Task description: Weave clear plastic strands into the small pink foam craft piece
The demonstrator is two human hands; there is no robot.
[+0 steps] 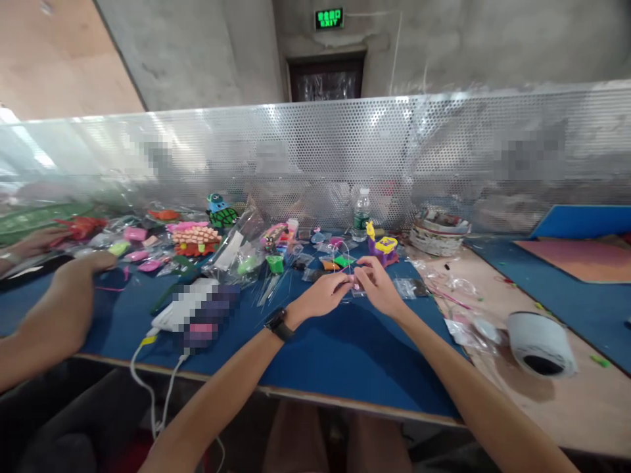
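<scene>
Above the blue tabletop, my left hand (pixel 323 294) pinches a small pale pink piece (pixel 355 285) that looks like modelling clay. My right hand (pixel 375 286) meets it from the other side, its fingertips closed on the same piece. A thin pale looped strand (pixel 345 244) rises just behind the fingers; whether it joins the pink piece I cannot tell. Close behind my hands lie green clay (pixel 342 261) in clear wrap and a purple and yellow clay figure (pixel 384 247). A dark wristwatch (pixel 279 324) is on my left wrist.
A water bottle (pixel 361 217) stands before the perforated metal screen (pixel 305 138). Wrapped clay packs, clay models and thin wires crowd the left. A white power bank (pixel 185 305) trails cables over the edge. A co-worker's arm (pixel 64 302) reaches in at left. A white roll (pixel 539 338) sits right.
</scene>
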